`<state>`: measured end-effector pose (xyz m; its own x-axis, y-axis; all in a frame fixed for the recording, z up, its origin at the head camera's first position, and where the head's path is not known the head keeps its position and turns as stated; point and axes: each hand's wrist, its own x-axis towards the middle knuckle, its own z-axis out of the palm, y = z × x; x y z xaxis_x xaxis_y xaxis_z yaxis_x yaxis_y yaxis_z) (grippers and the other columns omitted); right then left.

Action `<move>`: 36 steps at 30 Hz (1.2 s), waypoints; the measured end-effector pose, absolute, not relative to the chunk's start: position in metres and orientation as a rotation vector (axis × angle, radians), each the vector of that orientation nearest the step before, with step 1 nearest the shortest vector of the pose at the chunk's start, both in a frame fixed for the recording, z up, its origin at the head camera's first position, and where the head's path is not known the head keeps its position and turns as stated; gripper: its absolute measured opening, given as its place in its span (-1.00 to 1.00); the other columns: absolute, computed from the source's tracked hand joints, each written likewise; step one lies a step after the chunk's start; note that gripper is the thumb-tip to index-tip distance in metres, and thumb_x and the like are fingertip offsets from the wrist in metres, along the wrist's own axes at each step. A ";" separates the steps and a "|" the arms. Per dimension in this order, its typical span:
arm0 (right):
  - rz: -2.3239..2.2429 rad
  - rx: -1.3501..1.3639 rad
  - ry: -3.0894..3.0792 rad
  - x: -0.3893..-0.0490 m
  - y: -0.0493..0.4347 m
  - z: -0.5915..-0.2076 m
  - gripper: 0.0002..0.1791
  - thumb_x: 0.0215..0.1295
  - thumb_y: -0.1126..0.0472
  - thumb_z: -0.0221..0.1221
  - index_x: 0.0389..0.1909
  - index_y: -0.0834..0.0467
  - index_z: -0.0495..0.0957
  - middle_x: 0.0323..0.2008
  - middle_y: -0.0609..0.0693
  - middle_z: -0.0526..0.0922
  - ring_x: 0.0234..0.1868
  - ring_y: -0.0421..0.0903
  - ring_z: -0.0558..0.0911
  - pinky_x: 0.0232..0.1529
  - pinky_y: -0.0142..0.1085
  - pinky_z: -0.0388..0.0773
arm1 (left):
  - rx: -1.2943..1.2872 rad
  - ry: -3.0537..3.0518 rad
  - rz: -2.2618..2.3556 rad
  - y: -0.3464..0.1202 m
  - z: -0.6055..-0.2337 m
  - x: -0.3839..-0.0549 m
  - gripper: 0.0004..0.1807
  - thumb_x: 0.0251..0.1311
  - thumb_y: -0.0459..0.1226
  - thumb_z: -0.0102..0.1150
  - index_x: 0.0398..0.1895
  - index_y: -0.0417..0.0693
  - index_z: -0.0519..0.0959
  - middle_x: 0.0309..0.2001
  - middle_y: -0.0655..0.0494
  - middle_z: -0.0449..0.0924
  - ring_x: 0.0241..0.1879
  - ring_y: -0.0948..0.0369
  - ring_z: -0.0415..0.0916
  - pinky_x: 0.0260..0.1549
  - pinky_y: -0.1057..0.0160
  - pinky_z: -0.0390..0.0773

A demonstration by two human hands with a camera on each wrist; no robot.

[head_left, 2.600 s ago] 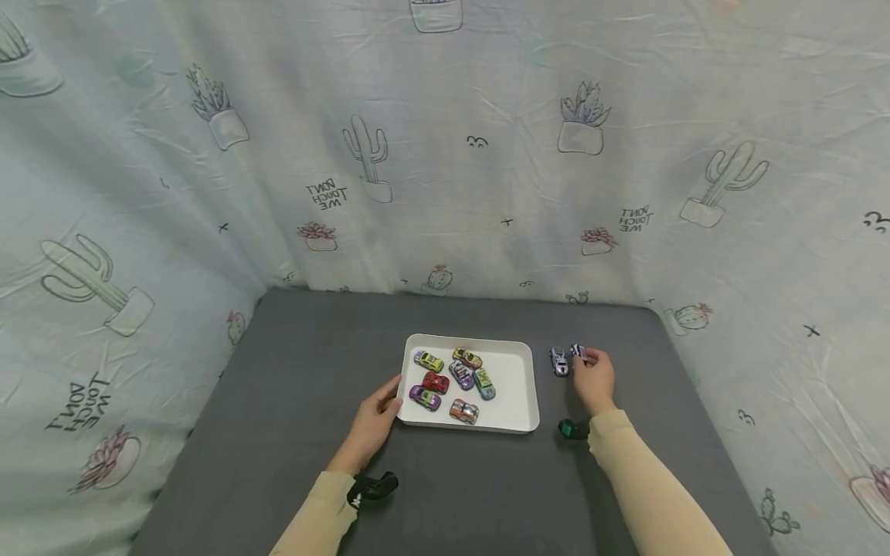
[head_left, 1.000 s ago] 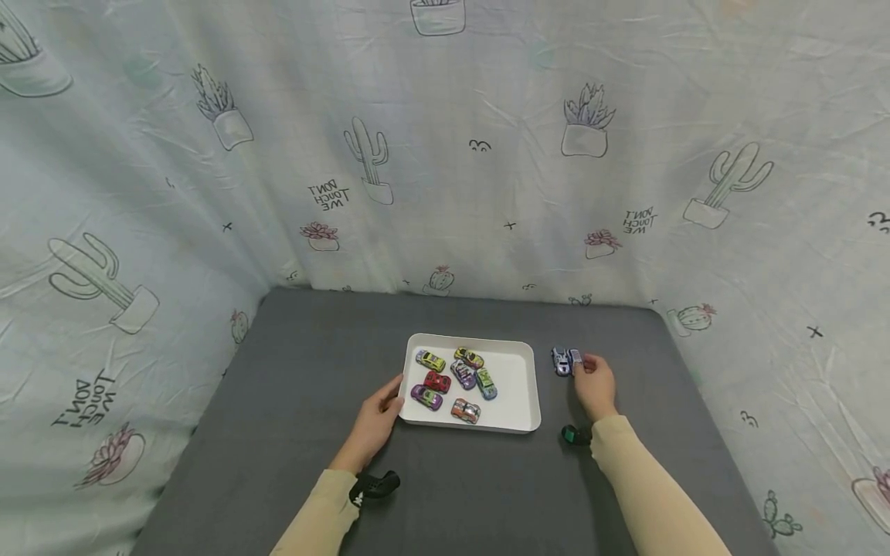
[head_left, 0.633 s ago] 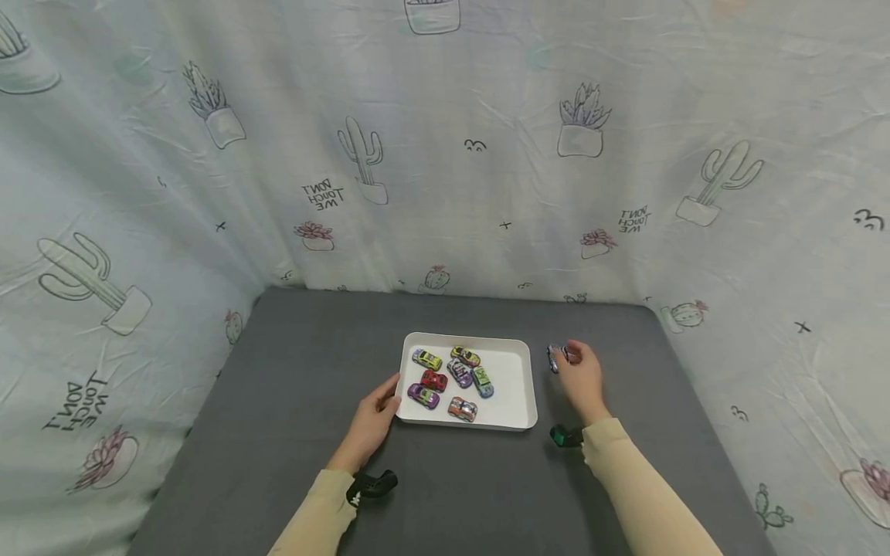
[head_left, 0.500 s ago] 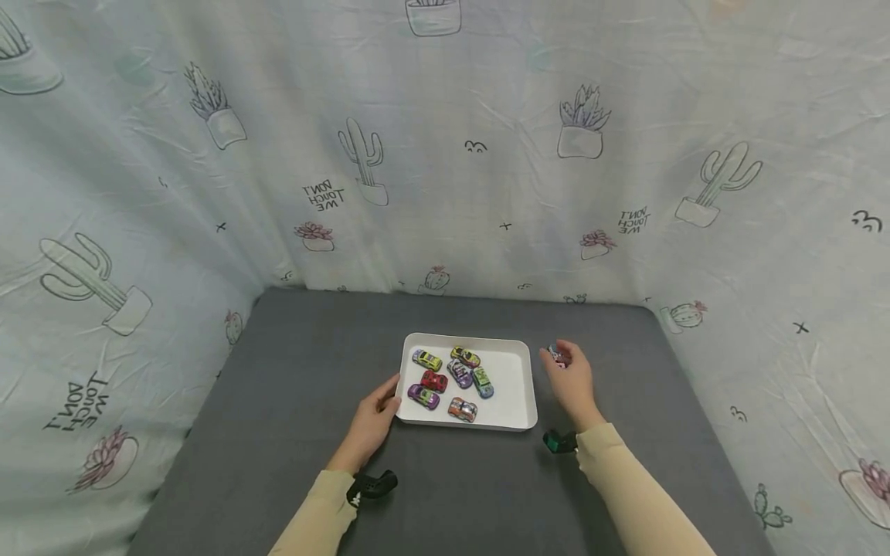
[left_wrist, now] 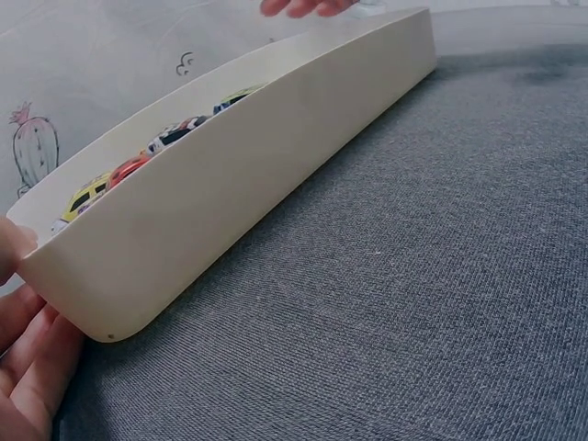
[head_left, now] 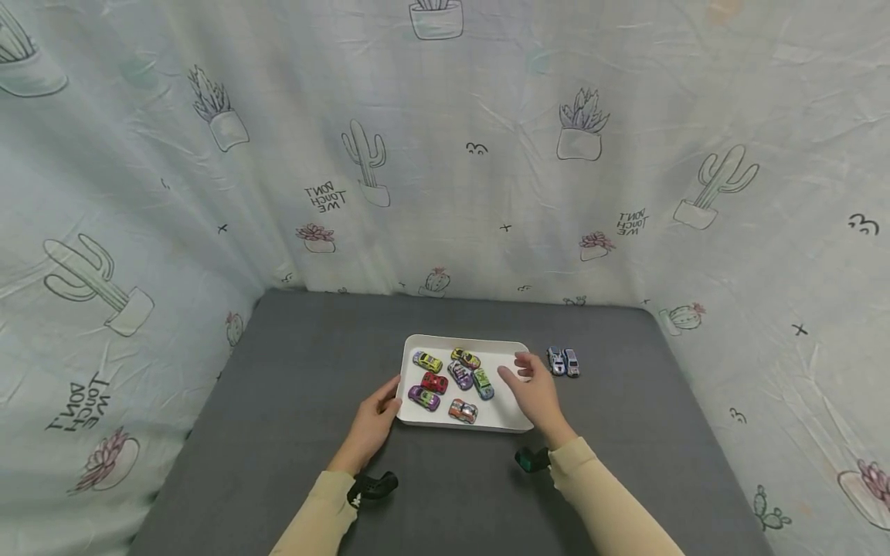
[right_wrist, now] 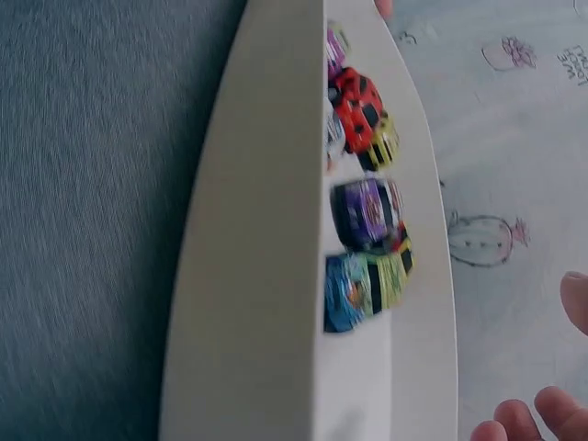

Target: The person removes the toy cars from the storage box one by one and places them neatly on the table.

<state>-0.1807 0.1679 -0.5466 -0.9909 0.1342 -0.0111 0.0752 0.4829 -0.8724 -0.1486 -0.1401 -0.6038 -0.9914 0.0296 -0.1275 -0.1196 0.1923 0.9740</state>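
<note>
A white tray (head_left: pixel 511 417) holds several toy cars, among them a red car (head_left: pixel 435 383), an orange and silver car (head_left: pixel 463 411) and a green and blue car (head_left: pixel 483 384). My left hand (head_left: pixel 374 423) grips the tray's left end. In the left wrist view its thumb (left_wrist: pixel 13 246) lies over the rim and the fingers (left_wrist: pixel 41 367) are against the outer wall. Over the tray's right part hovers my right hand (head_left: pixel 538 394), thumb and fingers spread, with nothing between them. Two silvery toy cars, one (head_left: pixel 556 361) beside the other (head_left: pixel 571 363), stand on the table right of the tray.
A grey cloth-covered table (head_left: pixel 452 494) lies under everything. Behind and at the sides hangs a pale curtain (head_left: pixel 445 177) printed with cacti. Each wrist carries a black strap device, the left one (head_left: pixel 375 486) and the right one (head_left: pixel 531 460).
My right hand has set a silvery car close beside the other one, let go, and moved left over the tray. The left hand has stayed on the tray's left end.
</note>
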 end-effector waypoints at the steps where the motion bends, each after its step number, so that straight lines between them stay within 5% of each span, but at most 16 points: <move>1: 1.553 -0.188 -2.660 -0.181 0.166 -0.549 -0.31 0.24 -0.15 0.26 0.25 0.18 0.40 0.10 0.12 0.50 0.06 0.04 0.46 0.04 -0.05 0.45 | -0.088 2.329 1.926 -0.140 -0.604 -0.149 -0.47 0.43 -0.28 0.03 0.42 0.22 0.30 0.30 0.04 0.38 0.18 0.12 0.41 0.18 -0.01 0.37; 20: 1.823 -0.403 -2.780 -0.186 0.149 -0.578 -0.40 0.23 0.06 0.31 0.22 0.24 0.42 0.09 0.24 0.47 0.07 0.12 0.47 0.04 -0.01 0.46 | -0.108 2.326 1.906 -0.135 -0.606 -0.149 -0.48 0.43 -0.27 0.02 0.43 0.21 0.30 0.32 0.02 0.37 0.21 0.09 0.39 0.19 -0.03 0.36; 36: 1.616 -0.395 -2.842 -0.190 0.136 -0.591 -0.50 0.09 0.12 0.37 0.03 0.25 0.54 -0.10 0.12 0.49 -0.07 0.04 0.46 -0.02 -0.06 0.44 | -0.115 2.329 1.890 -0.140 -0.604 -0.149 -0.47 0.44 -0.27 0.01 0.44 0.22 0.28 0.34 0.03 0.34 0.23 0.10 0.37 0.21 -0.03 0.34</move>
<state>-0.1896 0.1361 -0.5912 -0.9599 0.1318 -0.2474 0.2800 0.4923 -0.8242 -0.1490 -0.1402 -0.6036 -0.9873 0.0288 -0.1564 -0.1471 0.2076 0.9671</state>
